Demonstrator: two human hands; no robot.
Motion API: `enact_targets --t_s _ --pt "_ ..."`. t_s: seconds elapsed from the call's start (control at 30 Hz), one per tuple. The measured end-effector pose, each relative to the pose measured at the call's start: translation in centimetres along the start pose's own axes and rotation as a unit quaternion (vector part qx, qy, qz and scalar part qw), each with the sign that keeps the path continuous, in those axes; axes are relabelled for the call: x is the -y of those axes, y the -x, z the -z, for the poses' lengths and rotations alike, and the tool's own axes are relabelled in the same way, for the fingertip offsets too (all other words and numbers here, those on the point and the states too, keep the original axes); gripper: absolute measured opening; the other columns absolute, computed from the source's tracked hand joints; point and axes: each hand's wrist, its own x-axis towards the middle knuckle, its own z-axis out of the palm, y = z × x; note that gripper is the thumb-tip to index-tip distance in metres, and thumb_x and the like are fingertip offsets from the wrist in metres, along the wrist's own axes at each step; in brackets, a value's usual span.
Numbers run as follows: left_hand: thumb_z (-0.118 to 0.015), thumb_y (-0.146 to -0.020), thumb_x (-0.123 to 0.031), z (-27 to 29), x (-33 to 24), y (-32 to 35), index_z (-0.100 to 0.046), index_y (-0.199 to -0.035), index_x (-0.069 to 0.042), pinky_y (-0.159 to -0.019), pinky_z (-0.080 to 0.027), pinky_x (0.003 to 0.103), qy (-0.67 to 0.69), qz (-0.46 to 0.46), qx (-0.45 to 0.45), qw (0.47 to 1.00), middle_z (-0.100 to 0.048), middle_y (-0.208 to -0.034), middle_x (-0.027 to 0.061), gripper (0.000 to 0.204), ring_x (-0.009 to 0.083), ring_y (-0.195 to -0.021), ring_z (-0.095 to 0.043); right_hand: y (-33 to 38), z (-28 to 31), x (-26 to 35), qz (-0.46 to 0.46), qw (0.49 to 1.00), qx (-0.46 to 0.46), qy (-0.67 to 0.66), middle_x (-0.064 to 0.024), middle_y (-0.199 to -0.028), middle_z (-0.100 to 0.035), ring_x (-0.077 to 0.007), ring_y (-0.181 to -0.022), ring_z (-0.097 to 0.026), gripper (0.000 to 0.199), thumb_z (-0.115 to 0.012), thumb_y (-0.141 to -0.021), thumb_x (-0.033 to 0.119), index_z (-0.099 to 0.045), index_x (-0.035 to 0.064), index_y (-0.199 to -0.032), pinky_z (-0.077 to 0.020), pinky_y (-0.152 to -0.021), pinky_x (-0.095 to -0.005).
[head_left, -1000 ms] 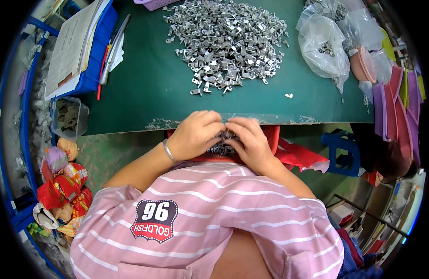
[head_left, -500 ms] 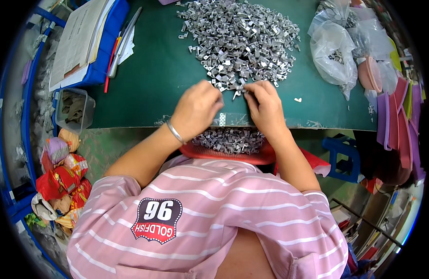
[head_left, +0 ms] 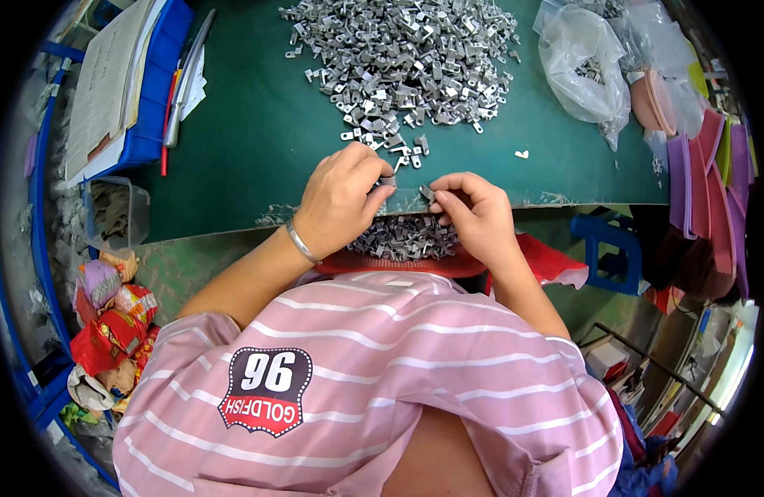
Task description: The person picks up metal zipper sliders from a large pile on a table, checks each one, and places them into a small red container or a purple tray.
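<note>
A large heap of small bent metal brackets (head_left: 407, 66) lies on the green tabletop (head_left: 241, 124). At the near side of the heap, my left hand (head_left: 336, 199) is closed, with a grey metal bracket (head_left: 388, 180) between thumb and fingers. Just to the right, my right hand (head_left: 479, 217) pinches another small bracket (head_left: 427, 194) by its end. The two hands are a short way apart near the table's front edge. A few loose brackets (head_left: 415, 157) lie just beyond the fingertips. Below the edge, more brackets (head_left: 402, 236) fill a red basket (head_left: 349, 263) at my lap.
A blue tray (head_left: 154, 99) with papers, a red pen (head_left: 165, 137) and a long metal tool (head_left: 187, 83) stand at left. A clear plastic tub (head_left: 137, 215) is beside the table. Plastic bags (head_left: 576, 62) with metal parts lie at right, above a blue stool (head_left: 605, 253).
My right hand has drawn back from the heap toward the table edge with a bracket. My left hand has moved slightly and now shows a bracket at its fingertips. The view has shifted.
</note>
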Motion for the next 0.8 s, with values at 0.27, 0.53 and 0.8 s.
enact_targets --t_s 0.27,0.53,0.8 --pt "-0.078 -0.076 -0.006 0.0 -0.5 0.9 -0.067 -0.09 -0.007 -0.076 -0.047 0.038 -0.007 -0.004 0.024 1.0 -0.062 -0.09 0.0074 0.018 0.0272 -0.082 -0.062 -0.7 0.7 0.7 0.24 0.943 -0.059 0.221 -0.0148 -0.089 -0.064 -0.0328 -0.081 -0.065 0.013 -0.069 -0.082 -0.003 -0.068 -0.0018 -0.095 -0.0524 -0.073 -0.0381" --pt "-0.079 -0.078 -0.009 -0.5 0.4 0.3 -0.067 -0.091 -0.004 -0.065 -0.049 0.037 0.075 0.008 -0.02 0.997 -0.065 -0.089 0.0094 0.018 0.0266 -0.073 -0.062 -1.4 0.1 0.4 0.296 0.929 -0.015 0.22 -0.0147 -0.09 -0.064 -0.0334 -0.081 -0.064 0.011 -0.07 -0.082 0.001 -0.067 0.0 -0.092 -0.0518 -0.071 -0.0402" --pt "-0.077 -0.078 -0.004 -1.2 -0.1 -1.2 -0.066 -0.089 -0.002 -0.065 -0.05 0.037 -0.063 0.002 -0.029 0.998 -0.062 -0.087 0.0106 0.016 0.0283 -0.075 -0.062 -4.7 -0.4 0.6 0.283 0.908 -0.075 0.3 -0.0142 -0.089 -0.062 -0.0336 -0.084 -0.064 0.011 -0.072 -0.083 0.004 -0.067 0.0015 -0.093 -0.0516 -0.075 -0.0409"
